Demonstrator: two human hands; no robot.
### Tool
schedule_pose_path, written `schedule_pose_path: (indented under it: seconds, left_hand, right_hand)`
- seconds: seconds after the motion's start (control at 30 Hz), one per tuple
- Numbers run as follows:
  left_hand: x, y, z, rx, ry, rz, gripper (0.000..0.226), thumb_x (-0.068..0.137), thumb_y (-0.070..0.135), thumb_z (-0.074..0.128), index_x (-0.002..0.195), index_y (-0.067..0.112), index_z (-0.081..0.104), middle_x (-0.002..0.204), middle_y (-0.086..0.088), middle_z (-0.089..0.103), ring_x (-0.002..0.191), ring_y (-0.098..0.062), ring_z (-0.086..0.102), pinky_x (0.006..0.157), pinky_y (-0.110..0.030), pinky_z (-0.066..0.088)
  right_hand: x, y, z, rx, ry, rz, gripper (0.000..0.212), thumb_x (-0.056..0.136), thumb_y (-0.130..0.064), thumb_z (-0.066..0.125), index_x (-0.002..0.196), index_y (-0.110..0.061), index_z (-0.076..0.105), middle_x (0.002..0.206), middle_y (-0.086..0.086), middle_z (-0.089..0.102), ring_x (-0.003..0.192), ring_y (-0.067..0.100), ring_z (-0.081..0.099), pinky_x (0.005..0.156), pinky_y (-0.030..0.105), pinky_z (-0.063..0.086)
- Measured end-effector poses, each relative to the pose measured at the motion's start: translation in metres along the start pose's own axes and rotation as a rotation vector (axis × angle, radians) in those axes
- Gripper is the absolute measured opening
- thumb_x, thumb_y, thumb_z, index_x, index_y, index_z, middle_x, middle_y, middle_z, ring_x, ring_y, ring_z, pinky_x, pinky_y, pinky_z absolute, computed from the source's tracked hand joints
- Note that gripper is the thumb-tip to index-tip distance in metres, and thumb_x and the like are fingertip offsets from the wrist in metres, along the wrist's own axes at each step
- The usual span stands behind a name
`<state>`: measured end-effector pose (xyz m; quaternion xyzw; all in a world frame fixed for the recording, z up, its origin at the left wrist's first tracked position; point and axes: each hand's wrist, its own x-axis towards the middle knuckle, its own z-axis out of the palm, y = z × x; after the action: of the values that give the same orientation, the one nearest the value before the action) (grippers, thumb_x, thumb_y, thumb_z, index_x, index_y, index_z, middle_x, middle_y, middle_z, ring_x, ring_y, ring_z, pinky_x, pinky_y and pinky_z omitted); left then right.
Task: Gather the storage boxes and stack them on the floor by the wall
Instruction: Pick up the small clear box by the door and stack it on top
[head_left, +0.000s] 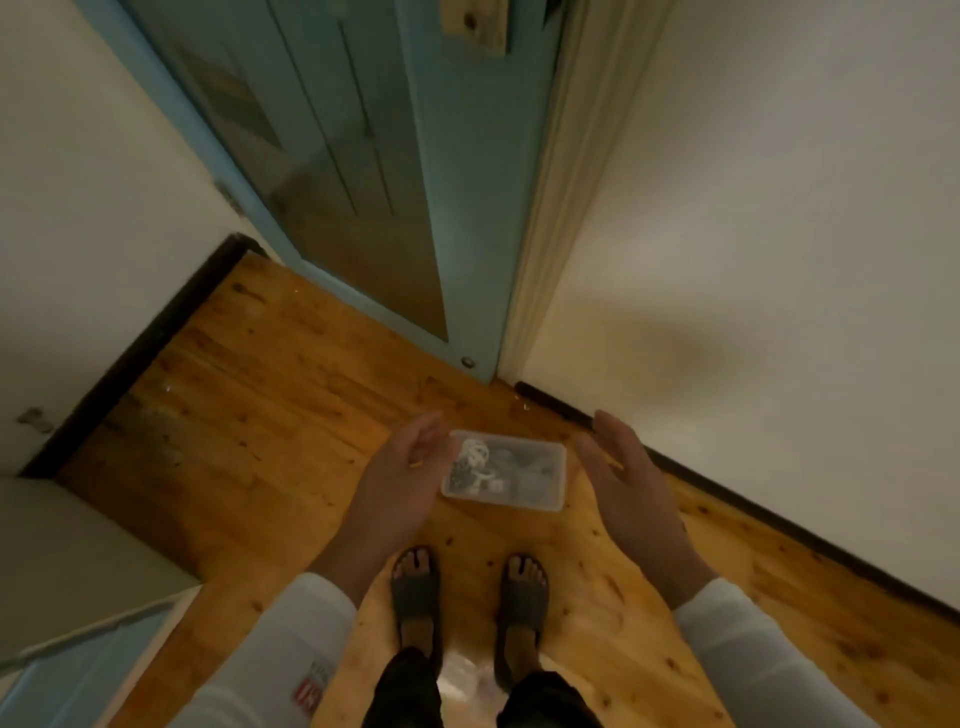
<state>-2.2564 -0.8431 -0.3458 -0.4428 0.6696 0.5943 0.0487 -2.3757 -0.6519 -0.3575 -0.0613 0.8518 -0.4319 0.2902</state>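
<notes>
A small clear plastic storage box (511, 475) with a lid lies flat on the wooden floor (260, 415), close to the white wall (779, 260) on the right; small pale and dark items show through it. My left hand (402, 475) hovers above its left end, fingers relaxed and holding nothing. My right hand (631, 483) hangs to the right of the box, palm facing inward, fingers nearly straight, also holding nothing. Neither hand touches the box as far as I can tell.
A light blue door (374, 171) stands open ahead, its bottom corner near the wall's dark skirting (727, 499). My sandalled feet (467, 587) stand just behind the box. Something clear and shiny lies between my feet (462, 675). A pale cabinet edge (78, 571) is at the left.
</notes>
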Motion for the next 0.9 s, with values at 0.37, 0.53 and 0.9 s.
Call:
schedule_pose_path:
  seconds: [0.37, 0.53, 0.9]
  left_hand:
    - [0.132, -0.139, 0.052, 0.038, -0.002, -0.110, 0.045, 0.091, 0.041, 0.061, 0.134, 0.039, 0.048, 0.118, 0.023, 0.051, 0.095, 0.017, 0.051, 0.074, -0.021, 0.046]
    - [0.183, -0.211, 0.082, -0.012, 0.044, -0.190, 0.059, 0.090, 0.039, 0.064, 0.145, 0.029, 0.042, 0.126, 0.016, 0.047, 0.115, -0.009, 0.052, 0.073, -0.025, 0.045]
    - [0.259, -0.314, 0.135, 0.063, 0.030, -0.211, 0.040, 0.092, 0.022, 0.065, 0.116, 0.050, 0.048, 0.101, 0.027, 0.050, 0.085, 0.024, 0.053, 0.064, 0.000, 0.041]
  right_hand:
    - [0.102, 0.142, 0.086, -0.017, 0.101, 0.132, 0.057, 0.094, -0.050, 0.046, 0.144, -0.024, 0.039, 0.146, -0.003, 0.045, 0.126, 0.011, 0.046, 0.094, 0.027, 0.035]
    - [0.133, 0.218, 0.118, -0.060, 0.090, 0.198, 0.058, 0.094, -0.054, 0.044, 0.144, -0.026, 0.038, 0.147, -0.003, 0.044, 0.130, 0.014, 0.044, 0.096, 0.028, 0.034]
    - [0.187, 0.336, 0.170, -0.069, 0.126, 0.320, 0.066, 0.091, -0.059, 0.045, 0.147, -0.027, 0.032, 0.152, -0.002, 0.038, 0.134, 0.018, 0.039, 0.107, 0.040, 0.036]
